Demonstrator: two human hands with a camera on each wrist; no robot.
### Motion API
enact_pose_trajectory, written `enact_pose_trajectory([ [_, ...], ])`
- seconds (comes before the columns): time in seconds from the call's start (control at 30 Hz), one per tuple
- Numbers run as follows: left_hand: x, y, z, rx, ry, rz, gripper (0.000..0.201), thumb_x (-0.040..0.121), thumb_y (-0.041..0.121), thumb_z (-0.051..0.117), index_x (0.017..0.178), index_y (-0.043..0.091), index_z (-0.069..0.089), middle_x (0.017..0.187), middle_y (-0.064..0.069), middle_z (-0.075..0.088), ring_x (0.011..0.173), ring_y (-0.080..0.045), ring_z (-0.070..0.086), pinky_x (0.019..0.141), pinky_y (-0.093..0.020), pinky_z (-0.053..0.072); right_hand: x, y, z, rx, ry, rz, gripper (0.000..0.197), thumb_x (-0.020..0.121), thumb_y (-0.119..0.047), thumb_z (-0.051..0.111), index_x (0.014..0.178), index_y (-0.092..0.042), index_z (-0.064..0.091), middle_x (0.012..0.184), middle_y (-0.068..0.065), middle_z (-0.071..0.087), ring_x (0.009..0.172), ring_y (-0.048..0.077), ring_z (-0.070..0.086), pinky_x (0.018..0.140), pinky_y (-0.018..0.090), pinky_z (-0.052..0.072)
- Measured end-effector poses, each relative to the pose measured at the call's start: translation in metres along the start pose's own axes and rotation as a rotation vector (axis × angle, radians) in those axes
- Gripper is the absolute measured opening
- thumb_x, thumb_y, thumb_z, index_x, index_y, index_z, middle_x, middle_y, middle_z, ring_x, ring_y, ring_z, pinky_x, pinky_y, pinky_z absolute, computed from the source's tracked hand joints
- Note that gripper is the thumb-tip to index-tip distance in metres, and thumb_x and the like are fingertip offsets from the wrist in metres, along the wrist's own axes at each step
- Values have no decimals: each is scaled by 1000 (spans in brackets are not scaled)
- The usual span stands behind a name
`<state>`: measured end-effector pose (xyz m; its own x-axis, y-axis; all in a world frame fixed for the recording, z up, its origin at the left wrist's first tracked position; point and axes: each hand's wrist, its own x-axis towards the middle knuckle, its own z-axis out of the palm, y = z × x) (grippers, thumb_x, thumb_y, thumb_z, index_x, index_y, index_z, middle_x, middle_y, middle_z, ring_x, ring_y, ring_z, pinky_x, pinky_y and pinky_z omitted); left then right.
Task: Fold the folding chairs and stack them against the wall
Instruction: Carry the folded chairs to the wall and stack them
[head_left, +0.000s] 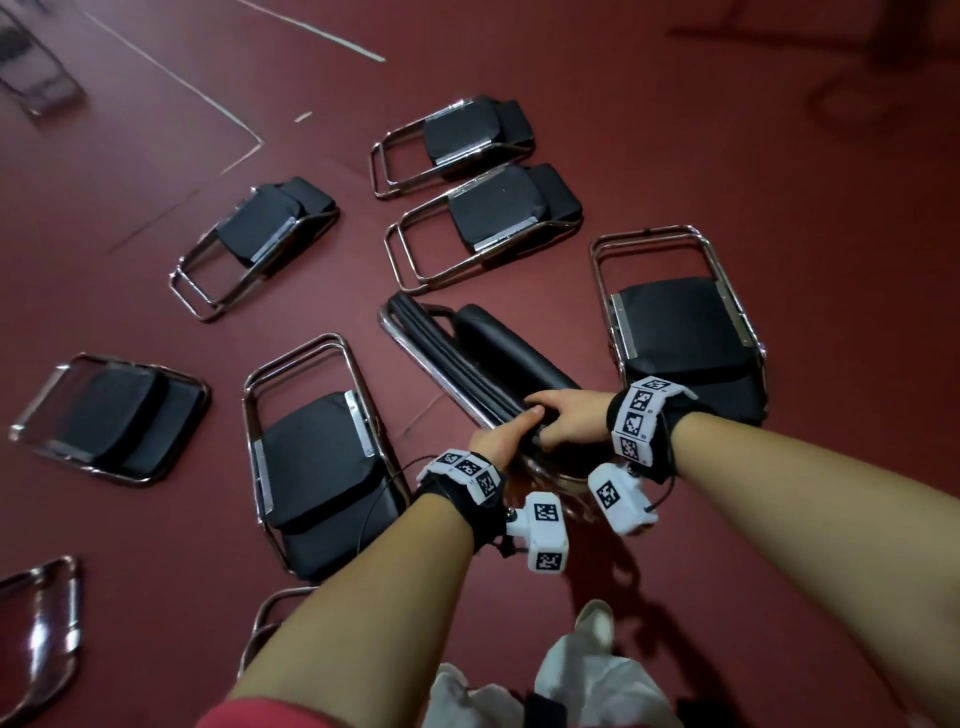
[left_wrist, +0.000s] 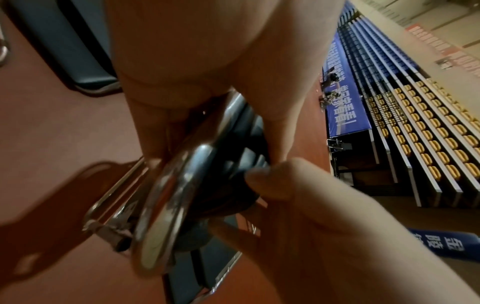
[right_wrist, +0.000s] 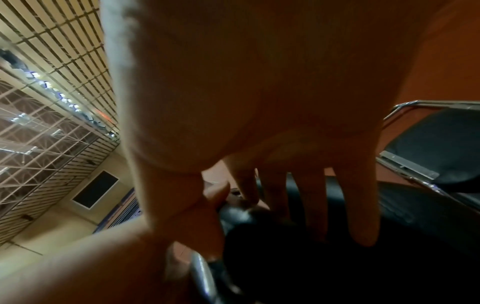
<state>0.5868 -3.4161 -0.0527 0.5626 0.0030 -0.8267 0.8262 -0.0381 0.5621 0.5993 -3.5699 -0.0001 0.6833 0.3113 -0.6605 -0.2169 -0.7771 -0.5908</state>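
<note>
Both hands, left hand (head_left: 501, 436) and right hand (head_left: 569, 415), curl their fingers around one folded chair (head_left: 467, 358) above the red floor (head_left: 727, 156).

Black wrist straps (head_left: 467, 501), white marker-tagged camera blocks (head_left: 543, 530), thin cables, white trousers (head_left: 587, 686)
</note>
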Motion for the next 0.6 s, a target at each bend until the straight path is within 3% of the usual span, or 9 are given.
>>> enact_pose_trajectory([
  [0.07,-15,11,-23,29,61,42,61,63,39,93,104,0,68,86,-19,75,75,-34,75,71,-50,62,7,-15,3,53,-35,-11,61,89,-17,65,145,-19,42,119,6,64,90,15,65,77,27,55],
  [0.17,-18,28,-64,61,141,62,64,61,44,92,102,0,70,87,-17,75,76,-33,74,71,-45,62,31,-38,10,80,26,-46,60,86,-12,64,143,-18,45,121,5,65,105,19,65,93,32,54],
  [0.2,-17,34,-77,72,174,80,65,61,47,91,102,1,70,87,-16,75,74,-31,72,67,-40,60,39,-47,12,79,58,-63,63,86,-11,64,145,-16,44,121,4,65,103,17,65,89,26,54],
  [0.27,-11,44,-104,76,240,123,69,61,49,91,106,3,67,93,-15,75,75,-29,71,63,-34,58,54,-67,13,69,107,-92,65,87,-10,64,147,-16,41,116,3,63,81,9,62,62,10,50],
  [0.3,-11,50,-117,76,255,136,72,60,47,92,110,4,65,96,-14,75,78,-28,72,66,-35,59,61,-77,13,59,128,-104,66,87,-10,63,148,-17,39,116,3,62,74,7,58,52,7,43],
  [0.33,-8,56,-128,74,261,155,72,60,43,93,113,4,63,98,-13,74,81,-29,73,68,-36,60,67,-85,12,45,151,-109,68,87,-11,63,150,-18,37,119,3,60,76,8,57,50,7,40],
  [0.43,0,73,-162,120,254,179,55,69,25,91,111,5,63,95,-11,73,78,-25,73,61,-29,58,88,-108,9,-65,234,-125,73,87,-13,63,152,-22,33,140,7,51,110,21,59,80,18,47],
  [0.5,3,84,-181,139,243,191,48,70,19,90,108,6,64,93,-10,73,79,-23,72,64,-28,58,102,-121,8,-161,304,-147,75,84,-14,64,152,-27,34,150,9,39,129,28,48,102,30,44],
  [0.6,19,99,-211,156,226,191,44,71,13,89,103,11,59,94,-6,70,82,-20,70,66,-28,56,127,-142,4,-360,431,-149,81,82,-18,68,152,-35,31,164,1,12,146,30,22,115,42,33],
])
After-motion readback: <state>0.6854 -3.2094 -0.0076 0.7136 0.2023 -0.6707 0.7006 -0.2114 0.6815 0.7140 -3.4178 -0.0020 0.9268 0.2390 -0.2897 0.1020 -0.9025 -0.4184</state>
